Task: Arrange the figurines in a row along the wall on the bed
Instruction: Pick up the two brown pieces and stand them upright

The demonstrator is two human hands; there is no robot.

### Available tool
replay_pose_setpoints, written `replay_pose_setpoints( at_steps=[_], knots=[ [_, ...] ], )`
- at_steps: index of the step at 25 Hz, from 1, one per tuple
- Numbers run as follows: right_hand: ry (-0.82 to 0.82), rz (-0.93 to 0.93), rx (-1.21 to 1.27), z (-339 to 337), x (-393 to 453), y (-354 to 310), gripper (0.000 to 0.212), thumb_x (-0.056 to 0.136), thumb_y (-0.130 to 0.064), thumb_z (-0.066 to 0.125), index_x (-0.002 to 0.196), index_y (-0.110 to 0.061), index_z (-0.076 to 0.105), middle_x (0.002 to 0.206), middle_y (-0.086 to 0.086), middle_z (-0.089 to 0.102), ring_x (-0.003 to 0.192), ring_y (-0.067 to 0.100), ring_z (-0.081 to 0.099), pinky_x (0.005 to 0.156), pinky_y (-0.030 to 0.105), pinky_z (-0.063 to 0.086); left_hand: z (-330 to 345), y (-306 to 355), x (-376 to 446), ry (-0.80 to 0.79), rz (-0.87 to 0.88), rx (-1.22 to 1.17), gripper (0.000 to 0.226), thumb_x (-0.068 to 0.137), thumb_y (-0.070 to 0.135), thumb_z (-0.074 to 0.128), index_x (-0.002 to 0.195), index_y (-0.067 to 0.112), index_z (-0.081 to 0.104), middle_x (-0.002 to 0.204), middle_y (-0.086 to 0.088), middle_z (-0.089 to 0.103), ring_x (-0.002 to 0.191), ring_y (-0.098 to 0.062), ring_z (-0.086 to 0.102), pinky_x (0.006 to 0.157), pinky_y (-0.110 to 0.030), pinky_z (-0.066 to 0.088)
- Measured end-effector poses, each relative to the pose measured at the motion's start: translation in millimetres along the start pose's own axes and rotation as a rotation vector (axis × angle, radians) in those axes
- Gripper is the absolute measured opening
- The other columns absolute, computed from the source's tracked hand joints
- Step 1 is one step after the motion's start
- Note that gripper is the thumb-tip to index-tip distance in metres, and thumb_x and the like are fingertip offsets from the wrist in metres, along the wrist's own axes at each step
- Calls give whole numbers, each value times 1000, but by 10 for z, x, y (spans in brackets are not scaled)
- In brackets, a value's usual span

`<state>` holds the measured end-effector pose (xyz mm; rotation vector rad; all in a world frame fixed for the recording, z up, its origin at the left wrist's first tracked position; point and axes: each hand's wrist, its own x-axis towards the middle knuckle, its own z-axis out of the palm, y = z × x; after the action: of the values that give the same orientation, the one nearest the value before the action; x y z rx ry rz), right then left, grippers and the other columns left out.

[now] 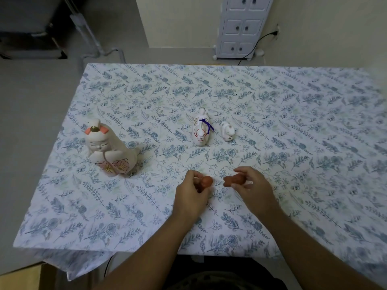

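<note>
My left hand (191, 192) grips a small red-brown figurine (206, 182) just above the floral bed sheet (293, 122). My right hand (252, 185) holds a second red-brown figurine (233, 180), a short gap away from the first. Farther back near the middle of the bed stand a white animal figurine with a purple cord (201, 130) and a smaller white figurine (228, 132) to its right. A large white doll figurine with pink flowers (110, 148) sits at the left side of the bed.
A white cabinet with small drawers (240, 28) stands beyond the far edge of the bed, with a black cable (254, 46) running to a wall socket. Grey floor lies to the left. A cardboard box corner (18, 277) shows at bottom left.
</note>
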<state>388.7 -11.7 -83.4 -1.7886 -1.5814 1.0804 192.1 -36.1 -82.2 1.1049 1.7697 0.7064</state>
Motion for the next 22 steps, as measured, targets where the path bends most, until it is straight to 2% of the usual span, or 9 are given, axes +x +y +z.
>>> replay_pose_setpoints(
  at_steps=[4, 6, 8, 10, 14, 16, 19, 22],
  knots=[
    [-45, -148, -33, 22, 152, -64, 49, 78, 9, 73, 115, -21, 65, 107, -6, 64, 97, 6, 67, 88, 21, 55, 28, 76, 131, 42, 92, 3, 44, 82, 10, 78, 119, 27, 62, 95, 11, 65, 90, -7, 66, 79, -22, 55],
    [-76, -218, -86, 38, 191, -34, 47, 79, 10, 71, 117, -17, 66, 108, -7, 62, 102, 14, 66, 91, 30, 56, 67, 65, 211, 65, 153, 55, 46, 79, 8, 78, 120, 24, 65, 101, 9, 63, 96, -9, 64, 86, -27, 55],
    [-101, -233, -84, 78, 178, 5, 46, 81, 6, 72, 119, -18, 66, 109, -6, 61, 104, 13, 64, 92, 28, 56, 110, 31, 234, 78, 203, 87, 30, 78, 7, 77, 103, 23, 69, 100, 8, 61, 93, -10, 63, 83, -33, 56],
    [-98, -211, -74, 165, 141, 34, 47, 79, -3, 78, 120, -24, 66, 108, -6, 61, 104, 11, 62, 92, 24, 54, 133, -16, 232, 98, 194, 68, 23, 79, 7, 76, 89, 24, 65, 94, 8, 64, 86, -10, 63, 78, -36, 57],
    [-17, -82, -11, 271, 137, -17, 41, 79, -3, 79, 114, -19, 67, 102, -3, 65, 91, -2, 60, 74, 1, 46, 133, -69, 232, 74, 131, 35, 25, 80, 5, 75, 85, 26, 64, 86, 8, 70, 83, -14, 68, 77, -43, 59],
    [-50, -118, -54, 283, 156, -8, 35, 83, -3, 75, 113, -19, 68, 102, -3, 68, 90, 2, 64, 74, 4, 47, 116, -67, 239, 58, 131, 30, 26, 78, 2, 75, 85, 25, 65, 85, 7, 71, 84, -15, 69, 78, -43, 59],
    [-170, -162, -118, 250, 203, 20, 42, 84, -3, 72, 120, -22, 64, 109, -3, 68, 100, 10, 63, 86, 18, 51, 96, -60, 254, 27, 120, 45, 30, 75, 0, 77, 87, 25, 66, 86, 8, 71, 84, -13, 69, 77, -40, 59],
    [-211, -186, -145, 231, 226, -2, 44, 83, 3, 70, 122, -16, 63, 102, -5, 61, 97, 11, 60, 83, 16, 48, 95, -46, 260, 18, 111, 71, 29, 76, 3, 78, 88, 26, 65, 86, 10, 70, 83, -10, 67, 75, -35, 59]
  ],
)
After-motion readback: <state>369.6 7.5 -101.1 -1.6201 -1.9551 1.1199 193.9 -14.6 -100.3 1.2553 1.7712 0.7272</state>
